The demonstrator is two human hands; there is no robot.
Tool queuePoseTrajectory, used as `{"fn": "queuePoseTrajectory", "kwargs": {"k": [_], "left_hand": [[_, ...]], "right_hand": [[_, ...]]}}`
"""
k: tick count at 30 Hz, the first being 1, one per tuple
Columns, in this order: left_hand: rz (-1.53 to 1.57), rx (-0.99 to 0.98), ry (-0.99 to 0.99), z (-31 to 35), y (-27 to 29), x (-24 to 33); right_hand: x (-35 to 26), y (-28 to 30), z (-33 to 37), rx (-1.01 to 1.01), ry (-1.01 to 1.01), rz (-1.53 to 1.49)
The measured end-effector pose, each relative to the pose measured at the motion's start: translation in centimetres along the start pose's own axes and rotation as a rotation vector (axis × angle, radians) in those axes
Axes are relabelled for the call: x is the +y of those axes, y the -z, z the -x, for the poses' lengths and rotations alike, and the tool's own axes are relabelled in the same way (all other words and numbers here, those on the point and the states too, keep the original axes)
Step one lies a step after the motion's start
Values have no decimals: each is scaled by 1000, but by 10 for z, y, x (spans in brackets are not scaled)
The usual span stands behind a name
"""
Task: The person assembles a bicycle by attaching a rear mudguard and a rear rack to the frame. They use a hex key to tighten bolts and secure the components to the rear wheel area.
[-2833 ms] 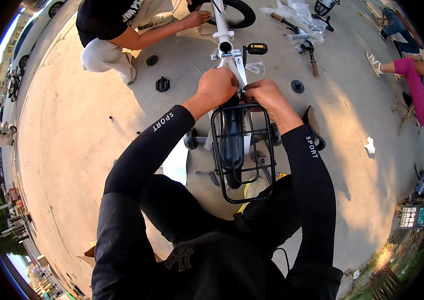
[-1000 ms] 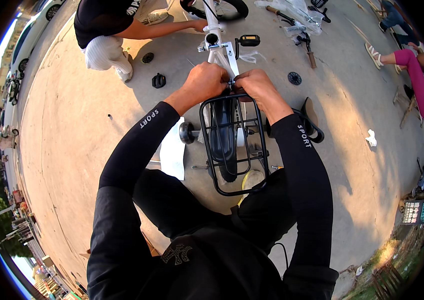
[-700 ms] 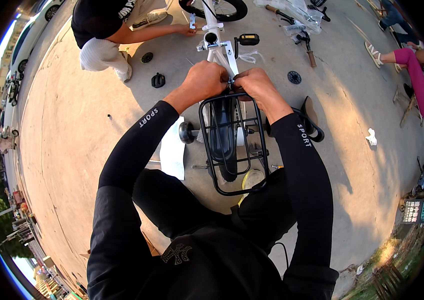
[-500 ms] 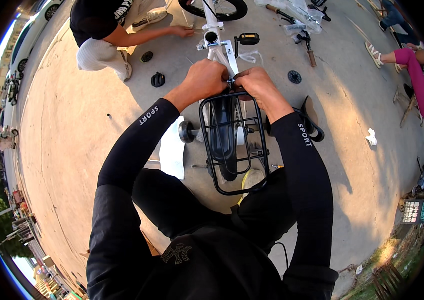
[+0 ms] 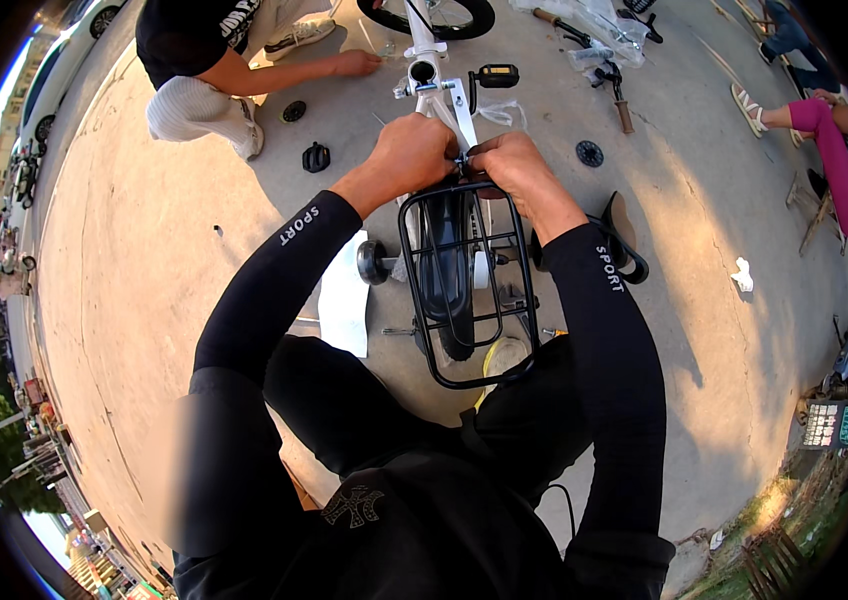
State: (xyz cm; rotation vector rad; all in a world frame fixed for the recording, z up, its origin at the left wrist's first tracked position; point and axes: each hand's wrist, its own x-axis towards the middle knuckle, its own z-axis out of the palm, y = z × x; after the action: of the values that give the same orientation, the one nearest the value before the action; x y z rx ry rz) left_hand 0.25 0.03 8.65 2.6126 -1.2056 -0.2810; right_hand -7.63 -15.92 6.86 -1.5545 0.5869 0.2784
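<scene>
My left hand (image 5: pixel 412 153) and my right hand (image 5: pixel 519 168) are closed, fingertips facing each other at the front end of a black wire rear rack (image 5: pixel 466 384). Between them shows a small silver metal fitting (image 5: pixel 461 163), its exact kind hidden by the fingers. The rack lies over the black rear wheel (image 5: pixel 444 275) of a small white bicycle (image 5: pixel 425 45). A training wheel (image 5: pixel 372 263) sticks out at the wheel's left. Ahead of my right hand, a black pedal (image 5: pixel 497 76) is fitted to the crank.
A person (image 5: pixel 199 55) crouches at far left, one hand near the frame. A loose pedal (image 5: pixel 316 157) lies left, handlebar parts (image 5: pixel 616 95) and plastic wrapping far right. A white sheet (image 5: pixel 345 300) lies beside the training wheel. Another person's leg (image 5: pixel 824 160) shows at right.
My left hand has shifted very slightly, staying at the fitting. The crouching person's arm has moved a little away from the bicycle frame. The bicycle and rack look unmoved.
</scene>
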Motion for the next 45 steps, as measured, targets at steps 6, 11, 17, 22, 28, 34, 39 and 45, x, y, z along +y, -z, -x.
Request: {"fn": "queuePoseTrajectory", "kwargs": {"k": [6,11,17,22,28,34,39,45], "left_hand": [[37,-20,86,1,0,0],[72,-67,202,0,7,12],[54,-69,240,0,6,11],[89,-53,182,0,6,7],[137,-49,124,-1,4,-2],[89,-17,160,5,2,9],[39,-3,161,6,0,9],[56,-48,104,0,1,-1]], "right_hand": [[0,-1,-2,-2,-1,-19],[1,1,-1,7,-6,-7],[-7,-2,4,23,-10,-2],[-5,-1,4,26,-1,-14],[-6,-1,4,23,-5,-42],[-8,6,6,-72,-17,39],[-10,5,8,-63,-20,25],[-8,4,4,-41,-16,-20]]}}
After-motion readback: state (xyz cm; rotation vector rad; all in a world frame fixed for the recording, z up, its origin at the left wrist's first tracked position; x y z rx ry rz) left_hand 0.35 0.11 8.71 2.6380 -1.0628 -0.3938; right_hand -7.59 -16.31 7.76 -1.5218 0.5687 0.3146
